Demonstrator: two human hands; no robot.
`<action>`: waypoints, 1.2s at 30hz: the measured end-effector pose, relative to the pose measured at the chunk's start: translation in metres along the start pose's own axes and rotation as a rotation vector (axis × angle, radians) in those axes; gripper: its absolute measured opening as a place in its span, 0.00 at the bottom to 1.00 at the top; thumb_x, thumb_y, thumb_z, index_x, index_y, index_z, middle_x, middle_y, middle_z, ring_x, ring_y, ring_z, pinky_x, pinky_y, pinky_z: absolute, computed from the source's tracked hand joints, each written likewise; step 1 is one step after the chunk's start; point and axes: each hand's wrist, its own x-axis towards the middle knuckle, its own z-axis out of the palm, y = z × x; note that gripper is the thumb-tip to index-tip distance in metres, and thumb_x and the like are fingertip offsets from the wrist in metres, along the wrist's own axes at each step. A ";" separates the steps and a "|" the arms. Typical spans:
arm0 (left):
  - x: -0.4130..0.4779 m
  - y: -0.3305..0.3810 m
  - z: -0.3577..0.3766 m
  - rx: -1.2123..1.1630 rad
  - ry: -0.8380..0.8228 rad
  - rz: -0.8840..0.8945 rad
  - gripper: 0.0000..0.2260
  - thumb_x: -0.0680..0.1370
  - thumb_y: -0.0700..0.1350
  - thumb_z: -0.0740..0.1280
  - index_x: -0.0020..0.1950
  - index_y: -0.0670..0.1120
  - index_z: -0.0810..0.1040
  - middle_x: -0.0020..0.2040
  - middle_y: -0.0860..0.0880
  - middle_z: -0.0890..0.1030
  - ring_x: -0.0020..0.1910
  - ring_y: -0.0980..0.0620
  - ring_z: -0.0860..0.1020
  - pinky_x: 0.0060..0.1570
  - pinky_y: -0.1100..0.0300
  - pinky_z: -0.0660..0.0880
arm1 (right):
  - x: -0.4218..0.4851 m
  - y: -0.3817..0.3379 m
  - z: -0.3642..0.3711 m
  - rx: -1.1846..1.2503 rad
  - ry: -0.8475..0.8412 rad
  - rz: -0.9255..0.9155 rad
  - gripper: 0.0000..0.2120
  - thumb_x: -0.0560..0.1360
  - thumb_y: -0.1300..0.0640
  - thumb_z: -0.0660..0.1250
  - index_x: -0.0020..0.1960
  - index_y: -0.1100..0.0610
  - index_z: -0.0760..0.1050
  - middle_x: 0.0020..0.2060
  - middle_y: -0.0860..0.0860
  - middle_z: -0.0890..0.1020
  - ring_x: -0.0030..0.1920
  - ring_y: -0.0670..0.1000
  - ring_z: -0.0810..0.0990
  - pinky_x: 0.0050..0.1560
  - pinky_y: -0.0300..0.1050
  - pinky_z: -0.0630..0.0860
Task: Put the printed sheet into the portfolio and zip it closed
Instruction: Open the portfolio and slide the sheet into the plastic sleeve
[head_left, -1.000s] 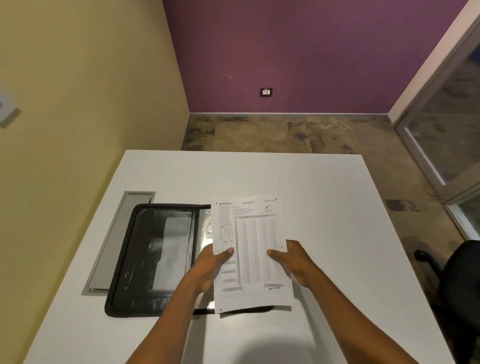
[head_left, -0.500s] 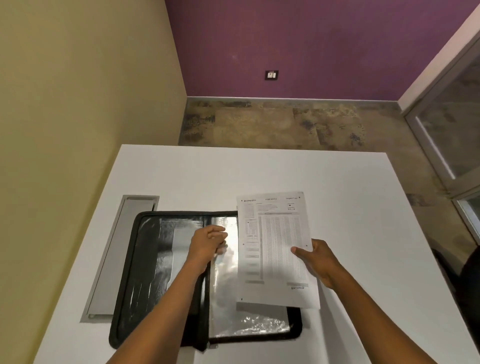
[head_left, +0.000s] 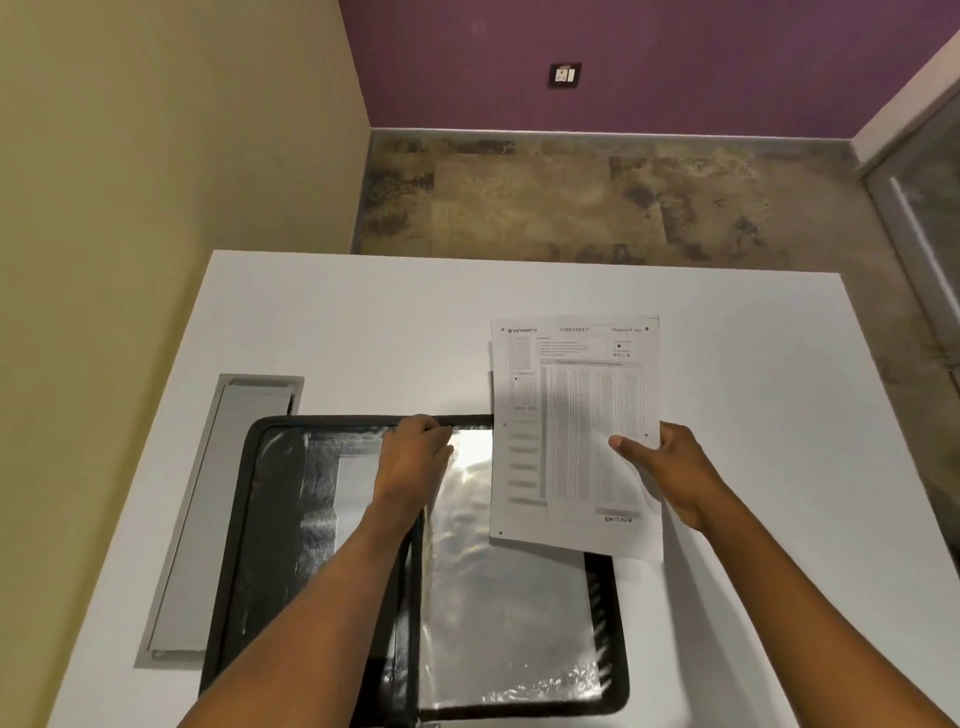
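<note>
Left hand (head_left: 415, 457) has reached the portfolio's (head_left: 280, 519) top edge.

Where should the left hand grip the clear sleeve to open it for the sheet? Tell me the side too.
Grip the sleeve at its far top edge, near the spine, coming from above. The left hand already rests there. The portfolio lies open and flat, so the sleeve's mouth probably faces away. The right hand holds the sheet beside it.
</note>
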 end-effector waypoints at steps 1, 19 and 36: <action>0.000 -0.001 0.001 -0.022 0.015 0.003 0.07 0.79 0.45 0.71 0.52 0.44 0.88 0.52 0.50 0.85 0.50 0.50 0.82 0.48 0.57 0.75 | 0.004 -0.003 0.000 0.001 -0.003 -0.010 0.09 0.75 0.52 0.76 0.55 0.44 0.82 0.51 0.41 0.88 0.50 0.42 0.87 0.53 0.42 0.80; 0.016 0.001 -0.003 -0.226 -0.206 -0.015 0.04 0.75 0.44 0.71 0.47 0.50 0.84 0.46 0.55 0.82 0.48 0.52 0.79 0.50 0.52 0.78 | 0.051 -0.061 0.008 -0.031 0.013 -0.165 0.15 0.77 0.58 0.74 0.62 0.50 0.82 0.47 0.38 0.87 0.48 0.39 0.87 0.43 0.29 0.80; 0.028 0.008 0.001 -0.136 -0.144 0.029 0.04 0.78 0.49 0.73 0.48 0.53 0.88 0.46 0.56 0.88 0.45 0.54 0.84 0.43 0.57 0.76 | 0.065 -0.090 -0.004 -0.010 0.090 -0.287 0.20 0.76 0.56 0.75 0.67 0.57 0.80 0.56 0.46 0.86 0.54 0.46 0.86 0.56 0.42 0.82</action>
